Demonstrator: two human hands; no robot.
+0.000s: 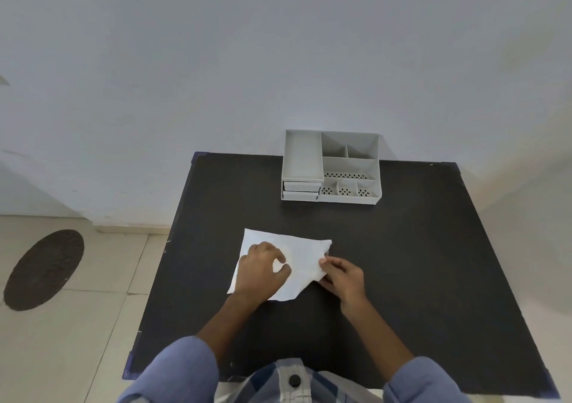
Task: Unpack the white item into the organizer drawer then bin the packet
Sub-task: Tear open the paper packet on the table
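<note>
A flat white packet (pixel 301 254) lies on the black table (pixel 402 263), near its middle. My left hand (pixel 263 271) rests on the packet's left half, thumb and forefinger curled together on its surface. My right hand (pixel 342 275) pinches the packet's right edge, which lifts slightly off the table. A grey desk organizer (pixel 331 167) stands at the table's far edge against the wall; two shut drawers (pixel 301 190) are stacked at its lower left. What the packet holds is hidden.
The organizer has a tall tray on the left and several small compartments on the right, some with perforated floors. A dark oval mat (pixel 45 269) lies on the tiled floor to the left. A pale wall rises behind the table.
</note>
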